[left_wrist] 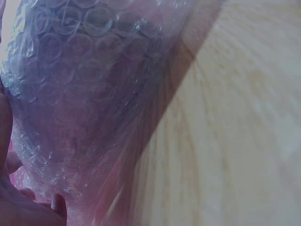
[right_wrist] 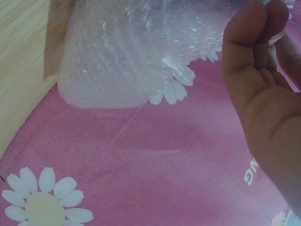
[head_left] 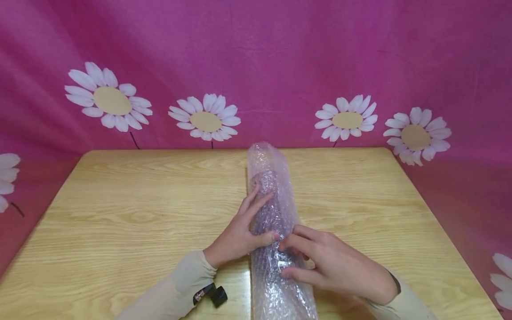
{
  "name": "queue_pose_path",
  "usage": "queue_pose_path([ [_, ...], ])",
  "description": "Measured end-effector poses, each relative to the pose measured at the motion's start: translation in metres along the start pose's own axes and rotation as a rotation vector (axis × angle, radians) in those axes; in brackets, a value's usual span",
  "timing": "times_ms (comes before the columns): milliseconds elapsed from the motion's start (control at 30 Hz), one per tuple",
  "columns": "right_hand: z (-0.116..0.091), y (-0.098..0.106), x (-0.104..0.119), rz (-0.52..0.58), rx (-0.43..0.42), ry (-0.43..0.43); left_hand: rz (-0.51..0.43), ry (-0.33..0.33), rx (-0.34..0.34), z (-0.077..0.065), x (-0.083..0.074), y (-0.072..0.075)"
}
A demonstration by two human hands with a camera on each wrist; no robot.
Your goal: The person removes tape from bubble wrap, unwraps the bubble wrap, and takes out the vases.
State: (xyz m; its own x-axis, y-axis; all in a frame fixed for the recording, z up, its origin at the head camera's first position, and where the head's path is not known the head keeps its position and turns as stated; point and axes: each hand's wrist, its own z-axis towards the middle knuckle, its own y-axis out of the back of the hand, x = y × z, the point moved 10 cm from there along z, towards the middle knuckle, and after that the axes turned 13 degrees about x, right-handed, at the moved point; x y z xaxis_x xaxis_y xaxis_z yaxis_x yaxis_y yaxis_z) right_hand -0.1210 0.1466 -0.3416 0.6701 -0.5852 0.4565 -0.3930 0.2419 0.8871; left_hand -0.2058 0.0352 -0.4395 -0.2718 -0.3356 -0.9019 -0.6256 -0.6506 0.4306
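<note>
A long bundle of clear bubble wrap lies lengthwise down the middle of the table. Through its layers a darker shape shows; what it is stays hidden. My left hand rests on the left side of the bundle with spread fingers, its thumb lying across the top. In the left wrist view the bubble wrap fills the upper left, beside part of that hand. My right hand pinches at the wrap from the right with bent fingers and thumb. The right wrist view shows curled fingers and one end of the wrap.
A light wood-grain table spreads out on both sides of the bundle. Pink cloth printed with white daisies hangs behind it and along the sides. Next to the left sleeve is a small black strap piece.
</note>
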Motion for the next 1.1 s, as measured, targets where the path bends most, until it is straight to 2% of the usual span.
queue_pose_path([
  [433,-0.0013,-0.0003,-0.0019,0.017,0.016,-0.014,-0.006,-0.007,0.001,-0.0007,-0.0027,-0.0003],
  [667,-0.0019,-0.0006,-0.0038,0.022,0.051,-0.026,-0.014,-0.008,-0.005,-0.0014,-0.0031,0.0001],
  [1100,-0.0051,0.0028,-0.0012,-0.019,0.028,-0.004,-0.011,0.002,-0.005,-0.0005,-0.0002,-0.0002],
])
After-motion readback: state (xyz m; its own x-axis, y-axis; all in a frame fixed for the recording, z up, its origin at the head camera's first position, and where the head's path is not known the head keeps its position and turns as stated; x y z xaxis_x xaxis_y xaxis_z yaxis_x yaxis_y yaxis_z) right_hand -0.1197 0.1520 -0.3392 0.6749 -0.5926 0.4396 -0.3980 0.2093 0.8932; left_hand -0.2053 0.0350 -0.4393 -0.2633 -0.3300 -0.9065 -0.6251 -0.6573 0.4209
